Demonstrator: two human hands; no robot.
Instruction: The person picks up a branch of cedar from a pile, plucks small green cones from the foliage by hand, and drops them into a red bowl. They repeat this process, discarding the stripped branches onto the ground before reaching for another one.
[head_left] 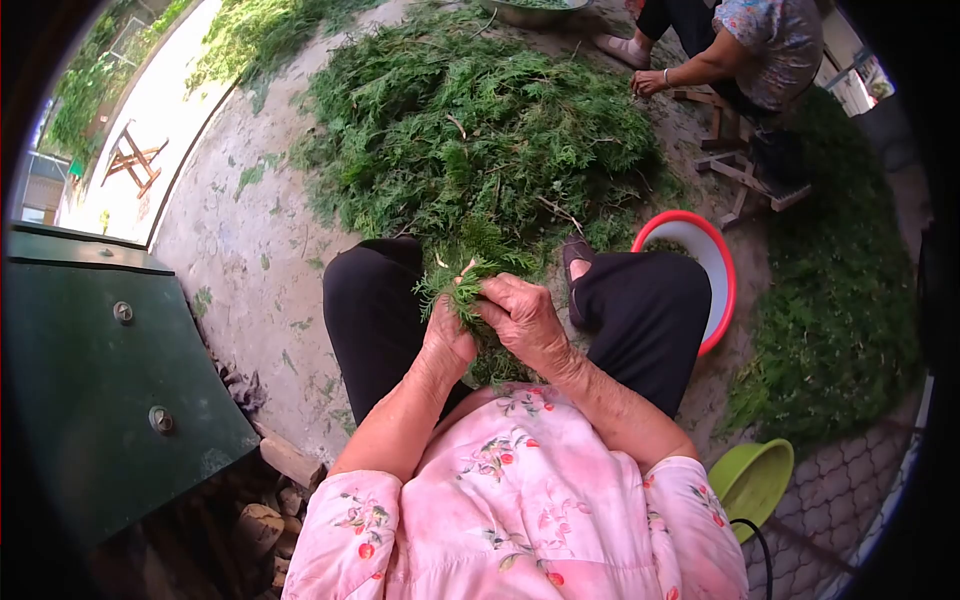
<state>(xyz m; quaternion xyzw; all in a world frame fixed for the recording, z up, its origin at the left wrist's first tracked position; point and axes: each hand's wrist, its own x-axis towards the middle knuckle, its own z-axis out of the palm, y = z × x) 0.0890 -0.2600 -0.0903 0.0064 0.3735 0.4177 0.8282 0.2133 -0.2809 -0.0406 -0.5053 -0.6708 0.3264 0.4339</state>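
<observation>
Between my knees, my left hand point(452, 330) is closed around a small green conifer sprig point(462, 285) whose flat, scaly leaves stick out past the fingers. My right hand point(522, 316) meets it from the right, with thumb and fingers pinched on the foliage at the sprig's edge. A pale cut stem shows near the top of the sprig. Just beyond my hands lies a large heap of cut conifer branches point(470, 130). More loose greenery point(495, 365) lies below my hands, partly hidden by them.
A red-rimmed white basin point(728, 285) stands beside my right knee, and a green basin point(752, 485) is behind it. Another person point(745, 60) sits at upper right near wooden stools point(745, 180). More greenery point(830, 310) covers the right. A green metal box point(110, 370) and firewood point(262, 525) are left.
</observation>
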